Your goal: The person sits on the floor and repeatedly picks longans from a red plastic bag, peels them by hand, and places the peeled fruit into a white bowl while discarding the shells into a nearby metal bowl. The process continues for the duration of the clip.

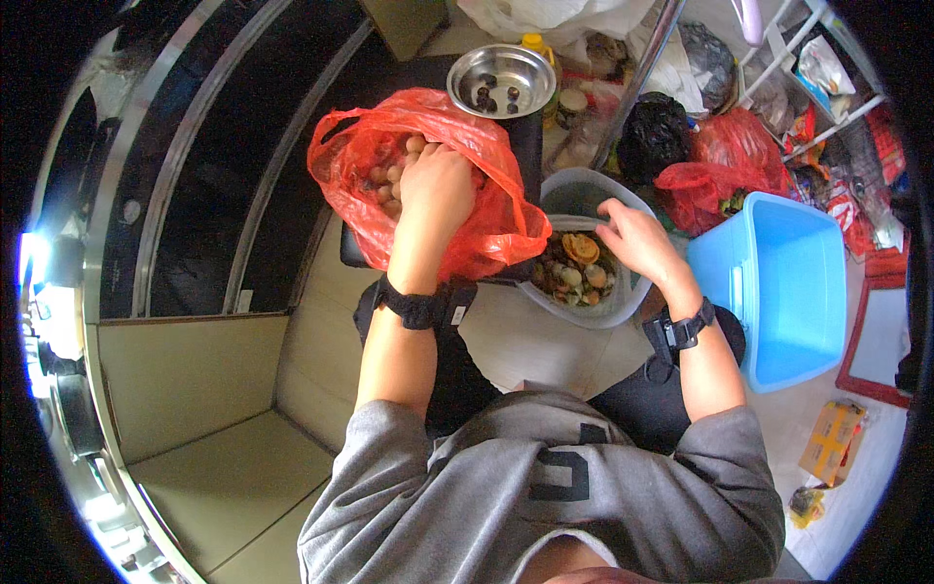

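My left hand [438,186] reaches down into an open red plastic bag [503,241]. Small round brown fruits [387,175], which look like longans, lie in the bag around its fingers. Those fingertips are hidden, so whether they hold a fruit cannot be told. Over the right side of a pale, bag-lined waste bin [584,319] hovers my right hand [636,241], thumb and forefinger apart with nothing visible between them. Food scraps and peels [576,274] lie in the bin. Beyond the red bag, a stainless steel bowl [536,91] holds several small dark round pieces [485,98].
A light blue plastic bin [795,292] stands to my right. Black [653,139] and red plastic bags [737,150] crowd the floor behind it, near a white rack [832,128]. At left is a dark-fronted cabinet [211,146]. A taped cardboard piece [832,442] lies at lower right.
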`<state>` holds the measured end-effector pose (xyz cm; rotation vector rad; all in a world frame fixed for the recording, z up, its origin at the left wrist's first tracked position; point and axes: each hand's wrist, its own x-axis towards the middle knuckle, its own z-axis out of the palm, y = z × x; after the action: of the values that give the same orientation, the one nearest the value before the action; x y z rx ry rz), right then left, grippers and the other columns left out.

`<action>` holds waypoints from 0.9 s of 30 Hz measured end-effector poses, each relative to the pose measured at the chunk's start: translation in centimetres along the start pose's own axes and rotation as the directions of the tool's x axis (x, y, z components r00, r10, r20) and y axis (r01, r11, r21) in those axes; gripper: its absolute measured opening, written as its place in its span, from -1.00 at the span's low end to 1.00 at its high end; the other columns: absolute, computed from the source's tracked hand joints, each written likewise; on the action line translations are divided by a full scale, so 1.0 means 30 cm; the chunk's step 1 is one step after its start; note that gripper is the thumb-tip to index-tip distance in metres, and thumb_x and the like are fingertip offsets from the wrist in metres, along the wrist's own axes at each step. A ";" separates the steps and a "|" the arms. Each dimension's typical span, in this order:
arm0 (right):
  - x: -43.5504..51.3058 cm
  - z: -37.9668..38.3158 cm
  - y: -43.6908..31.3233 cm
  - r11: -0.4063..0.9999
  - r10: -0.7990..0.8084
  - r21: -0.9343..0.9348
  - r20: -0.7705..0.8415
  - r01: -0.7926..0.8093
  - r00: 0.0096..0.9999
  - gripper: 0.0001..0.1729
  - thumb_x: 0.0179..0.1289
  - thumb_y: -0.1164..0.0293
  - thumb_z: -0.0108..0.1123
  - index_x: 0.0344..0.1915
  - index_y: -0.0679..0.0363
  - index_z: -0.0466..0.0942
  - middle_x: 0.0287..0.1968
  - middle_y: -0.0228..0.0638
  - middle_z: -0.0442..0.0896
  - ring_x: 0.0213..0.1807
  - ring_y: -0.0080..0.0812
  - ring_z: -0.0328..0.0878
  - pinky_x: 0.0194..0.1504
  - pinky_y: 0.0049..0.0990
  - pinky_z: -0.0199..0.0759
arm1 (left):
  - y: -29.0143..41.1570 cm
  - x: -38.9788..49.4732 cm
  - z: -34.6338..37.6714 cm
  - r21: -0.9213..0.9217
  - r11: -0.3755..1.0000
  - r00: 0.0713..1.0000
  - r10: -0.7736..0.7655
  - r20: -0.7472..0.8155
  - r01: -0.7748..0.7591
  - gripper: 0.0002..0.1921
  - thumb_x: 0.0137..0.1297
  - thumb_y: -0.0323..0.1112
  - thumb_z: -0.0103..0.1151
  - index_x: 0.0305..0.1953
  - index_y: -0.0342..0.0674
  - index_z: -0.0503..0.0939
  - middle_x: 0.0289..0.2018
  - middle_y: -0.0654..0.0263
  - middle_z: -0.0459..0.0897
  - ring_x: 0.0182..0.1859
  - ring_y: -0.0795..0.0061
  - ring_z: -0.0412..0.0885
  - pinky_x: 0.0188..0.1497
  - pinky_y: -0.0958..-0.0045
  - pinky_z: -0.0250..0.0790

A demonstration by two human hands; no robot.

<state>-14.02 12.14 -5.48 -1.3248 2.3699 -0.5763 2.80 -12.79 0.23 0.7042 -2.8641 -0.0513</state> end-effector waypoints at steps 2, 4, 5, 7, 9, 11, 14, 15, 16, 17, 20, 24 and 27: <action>-0.002 -0.007 -0.001 0.994 0.063 -0.095 0.094 -0.054 0.994 -0.79 0.34 0.33 0.17 -0.19 0.26 0.53 -0.33 0.00 0.64 -0.21 0.07 0.61 -0.19 -0.13 0.46 | -0.023 -0.013 -0.011 -0.040 0.998 0.997 0.042 -0.063 -0.045 -0.74 0.25 -0.29 0.15 -0.04 -0.17 0.60 -0.20 -0.05 0.70 -0.11 -0.15 0.65 -0.09 -0.03 0.48; -0.010 0.001 0.006 0.996 0.009 -0.091 0.020 -0.007 1.000 -0.77 0.34 0.29 0.15 -0.30 0.26 0.53 -0.37 0.01 0.64 -0.23 0.10 0.61 -0.21 -0.06 0.46 | -0.045 -0.025 -0.043 -0.145 0.988 0.992 -0.066 -0.107 0.050 -0.74 0.28 -0.26 0.15 -0.04 -0.18 0.56 -0.21 -0.07 0.69 -0.12 -0.16 0.64 -0.11 -0.03 0.46; -0.018 0.008 0.014 0.995 -0.049 -0.092 -0.040 0.045 0.998 -0.74 0.34 0.28 0.14 -0.35 0.27 0.53 -0.40 0.01 0.63 -0.24 0.12 0.61 -0.22 -0.03 0.45 | -0.048 -0.030 -0.065 -0.190 0.976 0.988 -0.128 -0.082 0.111 -0.74 0.30 -0.25 0.14 -0.03 -0.18 0.54 -0.22 -0.08 0.68 -0.13 -0.16 0.64 -0.12 -0.04 0.45; -0.027 0.027 0.030 0.991 -0.074 0.101 -0.095 0.083 0.993 -0.78 0.25 0.50 0.12 -0.09 0.22 0.48 -0.23 -0.03 0.66 -0.07 0.10 0.60 -0.09 -0.07 0.45 | -0.033 -0.038 -0.115 -0.178 0.957 0.965 -0.248 -0.089 0.230 -0.74 0.33 -0.20 0.14 -0.09 -0.22 0.49 -0.24 -0.04 0.67 -0.13 -0.10 0.62 -0.11 -0.01 0.43; -0.028 0.043 0.045 0.982 -0.188 -0.022 -0.180 0.187 0.965 -0.61 0.21 0.56 0.11 0.07 0.22 0.41 -0.15 -0.07 0.66 -0.01 0.07 0.58 -0.03 -0.09 0.44 | 0.031 -0.032 -0.154 -0.165 0.976 0.919 -0.194 -0.344 0.144 -0.79 0.34 -0.27 0.13 -0.08 -0.20 0.52 -0.20 0.01 0.65 -0.08 -0.04 0.60 -0.06 0.09 0.43; -0.021 0.042 0.057 0.986 -0.125 0.082 -0.190 0.143 0.974 -0.77 0.28 0.40 0.14 -0.12 0.28 0.53 -0.29 -0.07 0.67 -0.13 0.06 0.62 -0.11 -0.13 0.46 | 0.132 -0.042 -0.180 -0.273 0.947 0.829 -0.010 -0.559 -0.172 -0.71 0.21 -0.46 0.17 -0.01 -0.20 0.54 -0.16 0.12 0.61 -0.04 0.03 0.55 0.00 0.11 0.41; -0.010 0.021 0.052 0.929 0.090 0.358 0.017 -0.090 0.996 -0.57 0.39 0.13 0.12 -0.44 0.27 0.59 -0.48 -0.08 0.65 -0.37 -0.16 0.65 -0.28 -0.28 0.46 | 0.333 -0.086 -0.154 -0.378 0.769 0.780 0.238 -0.579 -0.515 -0.70 0.16 -0.57 0.16 -0.04 -0.26 0.61 -0.19 0.17 0.61 -0.03 0.15 0.55 0.04 0.24 0.42; 0.000 0.013 0.041 0.838 0.119 0.514 0.155 -0.183 0.981 -0.53 0.43 0.05 0.06 -0.30 0.26 0.61 -0.42 -0.25 0.67 -0.42 -0.45 0.59 -0.33 -0.40 0.43 | 0.393 -0.124 -0.142 -0.539 0.657 0.831 0.265 -0.489 -0.527 -0.65 0.14 -0.63 0.18 -0.01 -0.26 0.60 -0.14 0.13 0.59 0.00 0.15 0.55 0.06 0.27 0.42; -0.012 0.008 0.027 0.722 0.004 0.691 0.049 -0.037 0.999 -0.51 0.45 0.01 0.02 -0.23 0.25 0.61 -0.38 -0.33 0.66 -0.42 -0.52 0.56 -0.34 -0.44 0.41 | 0.432 -0.144 -0.128 -0.659 0.545 0.853 0.284 -0.438 -0.519 -0.60 0.14 -0.65 0.20 0.05 -0.26 0.56 -0.11 0.14 0.59 0.00 0.20 0.56 0.07 0.30 0.43; -0.017 -0.003 0.015 0.582 -0.050 0.813 0.007 0.024 0.999 -0.50 0.48 0.00 -0.02 -0.12 0.23 0.59 -0.30 -0.40 0.66 -0.42 -0.55 0.54 -0.33 -0.48 0.40 | 0.458 -0.151 -0.111 -0.761 0.439 0.875 0.311 -0.371 -0.478 -0.55 0.15 -0.66 0.21 0.11 -0.27 0.53 -0.08 0.14 0.59 0.00 0.24 0.57 0.07 0.33 0.43; -0.061 -0.037 -0.017 0.192 0.022 0.974 0.118 -0.120 0.993 -0.47 0.54 -0.02 -0.10 -0.07 0.22 0.57 -0.26 -0.38 0.68 -0.39 -0.49 0.60 -0.24 -0.52 0.49 | 0.465 -0.137 -0.053 -0.887 0.413 0.975 0.164 -0.150 -0.206 -0.43 0.17 -0.64 0.27 0.23 -0.31 0.35 -0.07 0.22 0.59 -0.04 0.41 0.58 0.09 0.40 0.43; -0.119 -0.089 -0.028 0.119 -0.120 0.985 0.142 -0.128 0.983 -0.49 0.57 0.01 -0.16 -0.09 0.24 0.53 -0.26 -0.34 0.64 -0.29 -0.42 0.64 -0.15 -0.45 0.54 | 0.443 -0.127 0.003 -0.897 0.396 0.974 0.182 -0.133 -0.196 -0.62 0.21 -0.61 0.27 0.06 -0.33 0.50 -0.07 0.22 0.60 -0.07 0.42 0.57 0.06 0.42 0.42; -0.138 -0.106 -0.039 0.128 -0.142 0.986 0.124 -0.106 0.982 -0.54 0.56 0.05 -0.11 -0.10 0.22 0.54 -0.33 -0.38 0.64 -0.38 -0.50 0.62 -0.21 -0.52 0.52 | 0.451 -0.118 0.023 -0.866 0.419 0.955 0.228 -0.191 -0.273 -0.67 0.21 -0.58 0.27 0.02 -0.32 0.54 -0.10 0.19 0.59 -0.08 0.35 0.58 0.03 0.39 0.43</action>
<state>-12.71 15.71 -1.70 -0.6201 1.1204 -1.5919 -0.42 0.82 -0.01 0.0195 -2.3086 -1.3662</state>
